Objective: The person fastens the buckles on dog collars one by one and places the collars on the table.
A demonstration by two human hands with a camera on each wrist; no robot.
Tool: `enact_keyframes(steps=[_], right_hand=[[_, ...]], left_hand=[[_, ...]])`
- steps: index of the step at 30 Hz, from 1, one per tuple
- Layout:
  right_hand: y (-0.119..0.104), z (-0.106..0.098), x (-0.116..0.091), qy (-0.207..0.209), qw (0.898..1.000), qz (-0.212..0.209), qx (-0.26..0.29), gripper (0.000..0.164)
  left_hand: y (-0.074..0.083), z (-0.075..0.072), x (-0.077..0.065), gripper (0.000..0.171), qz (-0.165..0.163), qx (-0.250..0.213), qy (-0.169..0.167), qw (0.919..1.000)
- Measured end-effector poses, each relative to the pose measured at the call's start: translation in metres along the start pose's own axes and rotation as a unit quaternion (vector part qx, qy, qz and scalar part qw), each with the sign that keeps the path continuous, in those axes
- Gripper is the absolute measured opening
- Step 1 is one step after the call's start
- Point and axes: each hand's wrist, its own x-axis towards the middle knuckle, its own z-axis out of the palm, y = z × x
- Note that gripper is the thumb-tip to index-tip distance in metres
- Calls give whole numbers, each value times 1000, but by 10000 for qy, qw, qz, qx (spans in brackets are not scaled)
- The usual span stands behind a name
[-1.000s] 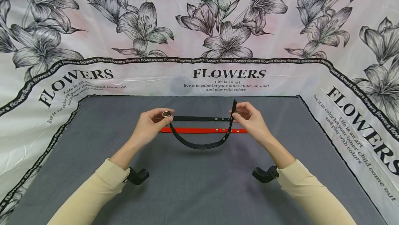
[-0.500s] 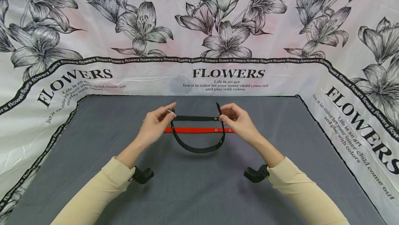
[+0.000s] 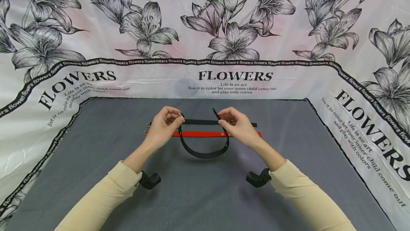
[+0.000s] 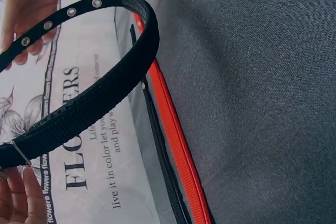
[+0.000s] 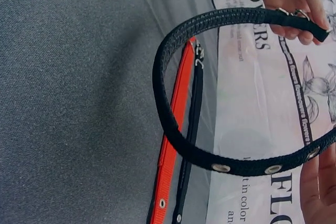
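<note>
A black pet collar (image 3: 205, 155) with metal eyelets hangs in a U above the table between the two hands. Its buckle end is pinched by my left hand (image 3: 164, 127); a metal loop shows there in the left wrist view. My right hand (image 3: 238, 127) pinches the collar near its eyelet end, and the tip sticks up past the fingers. The right wrist view shows the eyelets (image 5: 221, 168) on the lower side of the curve. Behind the held collar, a second black collar (image 3: 205, 121) and a red collar (image 3: 198, 134) lie side by side on the table.
Grey cloth (image 3: 205, 195) covers the table. Along its back and sides stands a white curtain (image 3: 160, 81) printed with flowers and lettering. A black wrist camera (image 3: 150, 180) sits under the left sleeve and another camera (image 3: 258, 178) under the right one.
Both hands have come closer together, the right hand moving left the most. The held collar has bent into a narrower, deeper loop. The two collars on the table stay where they were.
</note>
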Motion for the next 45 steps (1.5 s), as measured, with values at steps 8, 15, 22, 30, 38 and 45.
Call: enact_keyframes(steps=[8,15,22,30,38,45], right_hand=[[1,6,3,-9,9992,-271,-279,20],[2,11,5,-103,9965,-476,-676,19],[-4,18,6,-280,9948,-615,-762,18],[-8,24,7,-343,9943,-698,-729,15],[-6,28,6,-352,9940,-811,-651,16],[-6,31,5,-367,9944,-810,-575,15]], left_hand=[[-4,5,2,24,222,-89,-112,9997],[-3,10,3,21,361,-17,-312,9989],[22,14,-5,20,324,149,-382,9986],[34,18,-9,20,371,290,-642,9968],[-1,24,2,19,326,354,-770,9959],[-2,25,2,18,234,438,-838,9952]])
